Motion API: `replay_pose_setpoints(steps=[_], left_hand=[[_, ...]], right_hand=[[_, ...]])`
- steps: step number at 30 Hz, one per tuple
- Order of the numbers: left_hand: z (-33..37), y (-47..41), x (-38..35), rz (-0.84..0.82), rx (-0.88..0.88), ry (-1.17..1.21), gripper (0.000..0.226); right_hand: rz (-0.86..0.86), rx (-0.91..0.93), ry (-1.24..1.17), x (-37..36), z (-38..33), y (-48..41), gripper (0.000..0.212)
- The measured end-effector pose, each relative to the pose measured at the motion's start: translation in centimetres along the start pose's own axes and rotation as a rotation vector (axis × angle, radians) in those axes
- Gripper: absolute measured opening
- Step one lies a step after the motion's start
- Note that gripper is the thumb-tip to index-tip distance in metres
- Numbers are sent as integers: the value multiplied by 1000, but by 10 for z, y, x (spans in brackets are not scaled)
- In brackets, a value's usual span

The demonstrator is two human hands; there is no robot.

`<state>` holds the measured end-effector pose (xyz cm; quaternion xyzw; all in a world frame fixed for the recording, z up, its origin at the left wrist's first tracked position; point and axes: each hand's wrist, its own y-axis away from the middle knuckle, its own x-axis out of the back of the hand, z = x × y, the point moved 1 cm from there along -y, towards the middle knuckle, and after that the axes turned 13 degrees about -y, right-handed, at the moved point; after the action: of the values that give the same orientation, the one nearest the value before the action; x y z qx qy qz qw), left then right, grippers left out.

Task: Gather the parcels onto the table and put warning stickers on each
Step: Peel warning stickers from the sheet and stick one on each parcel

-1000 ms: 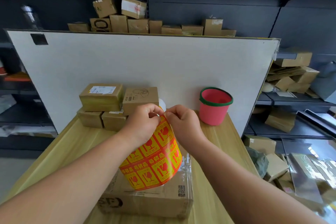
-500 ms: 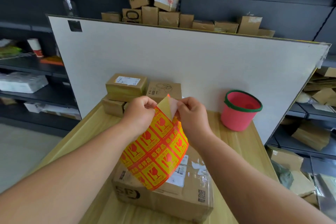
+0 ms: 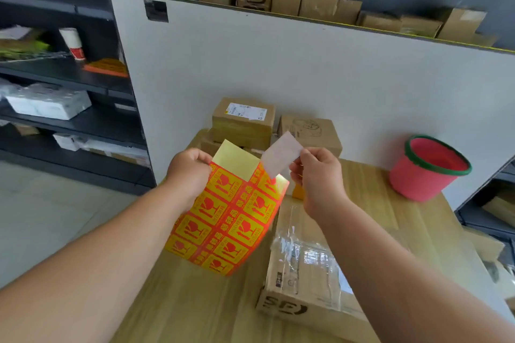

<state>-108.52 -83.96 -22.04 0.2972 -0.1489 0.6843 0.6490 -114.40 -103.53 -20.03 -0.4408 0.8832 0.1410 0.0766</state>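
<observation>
The left hand (image 3: 189,172) pinches the sticker sheet (image 3: 225,220) steady while right-hand fingers (image 3: 305,156) clamp the peeled sticker (image 3: 281,158), ready for the parcel (image 3: 306,273) below.

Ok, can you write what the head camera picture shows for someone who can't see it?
The right hand peels one sticker off a red-and-yellow warning sticker sheet held by the left hand, above a taped brown cardboard parcel on a wooden table.

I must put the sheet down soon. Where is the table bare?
Bare table lies near left, beside the big parcel, and between that parcel and the bucket. The far end is crowded with stacked parcels.
</observation>
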Motion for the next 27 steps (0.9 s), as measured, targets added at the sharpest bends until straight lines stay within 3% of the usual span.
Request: replay_pose_setpoints(steps=[5,14,18,20,22,25,27], left_hand=[[-68,-53,12,52,139,-34,28],[-143,-91,-32,-108,381,69,16],[-142,-92,-42,-270,340,-175,53],[-133,-83,-42,-268,230,-451,65],[-118,-67,-44,-149,-39,-604,59],[-84,-31,-49,-60,-552,-400,32],[-63,-8,-56,-84,-782,-336,22]], right_hand=[[79,-34,26,-18,31,-1,15],[98,-80,204,-26,79,-2,18],[94,-115,208,-29,90,0,15],[100,-132,213,-29,94,2,14],[103,-147,219,-28,96,4,13],[107,-164,203,-25,94,6,13],[106,-172,172,-22,90,8,13]])
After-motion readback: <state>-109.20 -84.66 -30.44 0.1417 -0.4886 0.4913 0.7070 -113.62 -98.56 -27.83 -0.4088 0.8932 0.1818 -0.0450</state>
